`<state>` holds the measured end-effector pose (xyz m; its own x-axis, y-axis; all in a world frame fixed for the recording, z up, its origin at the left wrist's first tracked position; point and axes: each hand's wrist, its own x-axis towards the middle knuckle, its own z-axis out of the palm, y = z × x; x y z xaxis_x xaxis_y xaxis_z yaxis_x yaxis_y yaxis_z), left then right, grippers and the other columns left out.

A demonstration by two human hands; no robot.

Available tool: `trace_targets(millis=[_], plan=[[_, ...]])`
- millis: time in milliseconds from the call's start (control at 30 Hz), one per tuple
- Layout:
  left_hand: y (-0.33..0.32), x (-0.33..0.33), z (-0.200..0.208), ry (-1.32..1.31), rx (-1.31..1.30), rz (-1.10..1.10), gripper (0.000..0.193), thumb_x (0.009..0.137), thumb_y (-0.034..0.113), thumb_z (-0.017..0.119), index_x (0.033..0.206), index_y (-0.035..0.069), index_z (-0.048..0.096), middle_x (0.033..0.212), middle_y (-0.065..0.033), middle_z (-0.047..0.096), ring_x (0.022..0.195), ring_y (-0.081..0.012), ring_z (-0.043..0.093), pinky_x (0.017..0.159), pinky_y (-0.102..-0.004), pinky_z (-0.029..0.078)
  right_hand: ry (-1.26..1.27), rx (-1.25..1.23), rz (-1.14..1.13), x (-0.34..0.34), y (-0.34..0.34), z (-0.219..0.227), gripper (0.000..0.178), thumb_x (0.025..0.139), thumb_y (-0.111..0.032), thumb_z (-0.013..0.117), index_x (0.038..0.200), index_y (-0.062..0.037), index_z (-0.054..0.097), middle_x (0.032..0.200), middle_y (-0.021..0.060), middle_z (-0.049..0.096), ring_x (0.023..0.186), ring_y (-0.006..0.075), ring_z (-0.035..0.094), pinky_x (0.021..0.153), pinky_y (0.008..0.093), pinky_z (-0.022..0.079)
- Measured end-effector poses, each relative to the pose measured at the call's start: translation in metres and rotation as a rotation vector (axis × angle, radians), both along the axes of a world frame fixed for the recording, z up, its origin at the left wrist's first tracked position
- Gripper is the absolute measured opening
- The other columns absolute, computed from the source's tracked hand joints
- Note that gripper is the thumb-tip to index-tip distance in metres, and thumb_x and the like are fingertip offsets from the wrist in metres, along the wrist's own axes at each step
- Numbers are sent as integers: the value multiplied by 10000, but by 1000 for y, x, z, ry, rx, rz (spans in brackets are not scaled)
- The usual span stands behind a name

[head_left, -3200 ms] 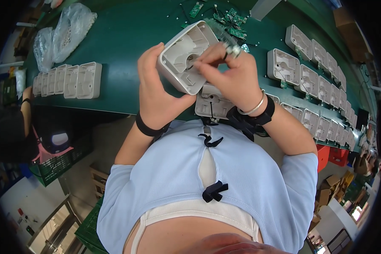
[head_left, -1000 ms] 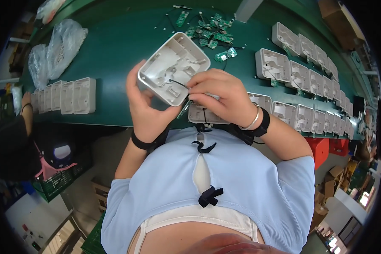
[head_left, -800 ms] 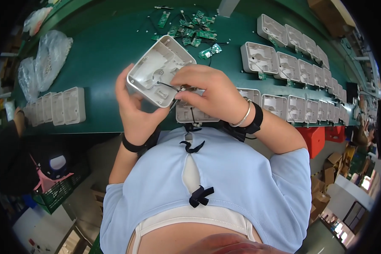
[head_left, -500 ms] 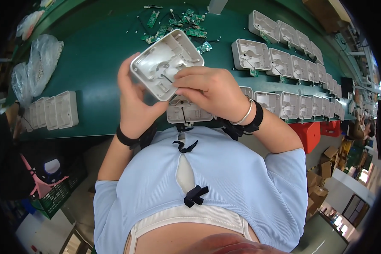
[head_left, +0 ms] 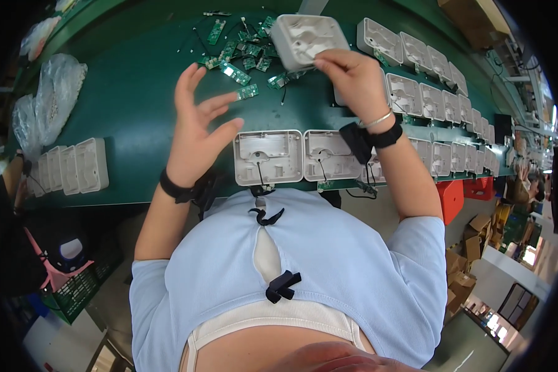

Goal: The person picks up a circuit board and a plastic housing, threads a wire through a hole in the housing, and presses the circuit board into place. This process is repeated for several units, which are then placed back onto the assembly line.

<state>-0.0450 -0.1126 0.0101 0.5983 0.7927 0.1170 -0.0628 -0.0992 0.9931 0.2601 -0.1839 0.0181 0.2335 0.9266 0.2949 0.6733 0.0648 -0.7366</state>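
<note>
My right hand (head_left: pixel 355 80) pinches the near edge of a white plastic housing (head_left: pixel 307 40), raised over the far middle of the bench. The housing's inner side, with moulded ribs and a small hole, faces me. Below it a green circuit board (head_left: pixel 279 80) shows, partly hidden. Held up in front of me, my left hand (head_left: pixel 201 124) is empty, its fingers spread apart. Two more white housings, a left one (head_left: pixel 268 164) and a right one (head_left: pixel 328 162), stand side by side at the near edge, each with a dark wire inside.
Loose green circuit boards (head_left: pixel 235 73) with wires lie scattered at the far middle. Rows of white housings (head_left: pixel 406 94) run along the right. At the left are a stack of housings (head_left: pixel 92 164) and a clear plastic bag (head_left: pixel 62 99). A red stool (head_left: pixel 450 199) stands below the bench's right side.
My right hand has carried the housing from in front of me to the far right. My left hand has let go of it and opened. The near housings are now uncovered.
</note>
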Motion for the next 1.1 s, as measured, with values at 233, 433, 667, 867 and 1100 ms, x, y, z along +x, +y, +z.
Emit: trace_targets(millis=[233, 433, 667, 867, 1100], plan=[[-22, -68, 1, 137, 13, 194, 933, 855, -8, 780, 1615, 69, 245, 1589, -200, 381, 1233, -264, 642, 1055, -393, 486, -160, -153, -148, 55, 26, -22, 265, 954, -262, 759, 1063, -22, 787, 906, 88, 792, 772, 143, 713, 705, 280, 536], [-16, -138, -14, 606, 461, 534, 672, 858, 79, 789, 1462, 28, 500, 1429, -219, 551, 1287, -338, 590, 1069, -437, 471, -214, -165, -190, 98, 23, -50, 278, 964, -268, 748, 1112, -36, 789, 870, 82, 778, 667, 136, 669, 646, 292, 532], [1, -218, -46, 1148, 754, 926, 569, 851, 195, 801, 1353, 36, 585, 1413, -216, 564, 1312, -399, 548, 1067, -508, 444, -186, -270, -230, 92, 28, -54, 270, 963, -264, 750, 1114, -43, 789, 889, 85, 778, 698, 147, 687, 665, 293, 538], [14, -255, -68, 1470, 782, 954, 380, 864, 278, 796, 1173, 80, 695, 1334, -94, 651, 1277, -333, 595, 1032, -560, 426, -378, -82, -77, 94, 23, -51, 241, 922, -213, 755, 1095, -47, 769, 1020, 143, 764, 861, 307, 726, 778, 370, 563], [-9, -206, -60, 1009, 711, 806, 230, 801, 190, 814, 993, 84, 743, 1147, -55, 716, 1184, -296, 639, 1018, -510, 434, -421, -176, 230, -4, 22, 8, 223, 923, -160, 749, 1118, -52, 734, 1014, 143, 738, 808, 288, 697, 729, 366, 545]])
